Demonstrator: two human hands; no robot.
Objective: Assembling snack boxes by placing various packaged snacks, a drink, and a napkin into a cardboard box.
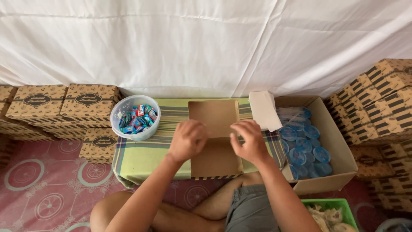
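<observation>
Leftmost, closed patterned boxes (64,103) are stacked against the white cloth wall, and just to their right a clear plastic tub (135,117) of small wrapped sweets (137,118) stands at the ten o'clock corner of the low table (137,154) with its striped green cloth. Next comes the left hand (187,139), loosely curled with fingers bent down, pressing on the fold line of the flat brown cardboard box blank (216,148) that lies open at the middle of the table, at twelve o'clock from the person's crossed legs. That blank looks light, thin and stiff along its panels but ready to bend at the scored creases, so it should handle easily; it could crumple if squeezed mid-panel, and the best hold seems to be at the edges and flaps near the creases. The right hand (251,139) sits just beside the left, fingers curled over the same crease, thumb and fingertips apparently nipping a flap edge, though the exact pinch is hard to see. At one o'clock a white paper stack (264,109) leans on an open carton (339,141) of sealed blue-lidded cups (307,148). Farther right rise more patterned boxes (377,99), and a green basket (332,208) sits at five o'clock.
</observation>
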